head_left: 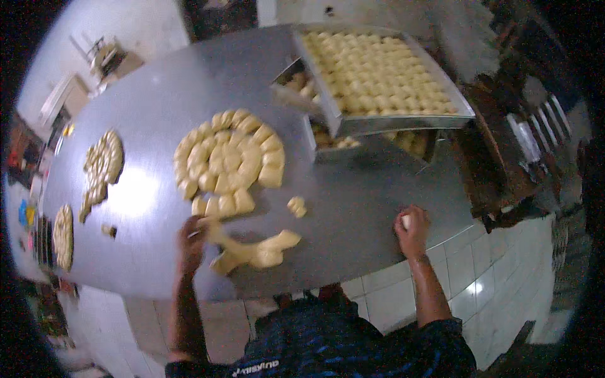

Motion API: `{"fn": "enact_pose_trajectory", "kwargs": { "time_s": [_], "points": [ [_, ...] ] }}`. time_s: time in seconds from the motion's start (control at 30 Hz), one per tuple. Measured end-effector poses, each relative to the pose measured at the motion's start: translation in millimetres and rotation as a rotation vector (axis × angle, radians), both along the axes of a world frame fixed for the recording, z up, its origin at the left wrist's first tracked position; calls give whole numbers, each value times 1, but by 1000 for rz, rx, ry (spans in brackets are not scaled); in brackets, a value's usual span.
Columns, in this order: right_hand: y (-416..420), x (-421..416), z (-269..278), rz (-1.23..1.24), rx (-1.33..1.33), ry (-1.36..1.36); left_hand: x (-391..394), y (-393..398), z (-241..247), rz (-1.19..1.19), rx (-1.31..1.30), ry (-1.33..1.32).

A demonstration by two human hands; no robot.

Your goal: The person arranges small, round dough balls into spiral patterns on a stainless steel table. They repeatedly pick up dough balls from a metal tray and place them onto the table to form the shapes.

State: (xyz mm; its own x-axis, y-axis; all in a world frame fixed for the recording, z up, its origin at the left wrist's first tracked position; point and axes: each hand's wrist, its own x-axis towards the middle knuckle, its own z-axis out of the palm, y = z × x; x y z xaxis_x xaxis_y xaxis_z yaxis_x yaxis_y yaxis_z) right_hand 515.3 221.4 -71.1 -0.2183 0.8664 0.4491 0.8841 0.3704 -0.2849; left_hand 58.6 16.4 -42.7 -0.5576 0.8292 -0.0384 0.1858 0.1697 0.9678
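On the metal table, my left hand is at the near end of a loose stretched piece of dough, with its fingers on the dough; the hand is blurred. My right hand, farther right near the table's edge, is curled round a small pale dough ball. Beyond my left hand lies a large round cluster of cut dough pieces, with a short row at its near side. A few small dough bits sit between the hands.
A metal tray filled with rows of dough balls rests on other metal trays at the back right. More dough clusters and a small bit lie on the left. A dark rack or cart stands beyond the right edge.
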Motion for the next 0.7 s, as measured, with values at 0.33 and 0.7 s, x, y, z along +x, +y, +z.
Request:
{"fn": "enact_pose_trajectory", "kwargs": {
  "time_s": [0.33,0.7],
  "points": [
    [51,51,0,217,-135,126,-68,10,58,614,430,137],
    [104,125,52,192,-516,620,127,234,215,42,351,397]
  ]
}}
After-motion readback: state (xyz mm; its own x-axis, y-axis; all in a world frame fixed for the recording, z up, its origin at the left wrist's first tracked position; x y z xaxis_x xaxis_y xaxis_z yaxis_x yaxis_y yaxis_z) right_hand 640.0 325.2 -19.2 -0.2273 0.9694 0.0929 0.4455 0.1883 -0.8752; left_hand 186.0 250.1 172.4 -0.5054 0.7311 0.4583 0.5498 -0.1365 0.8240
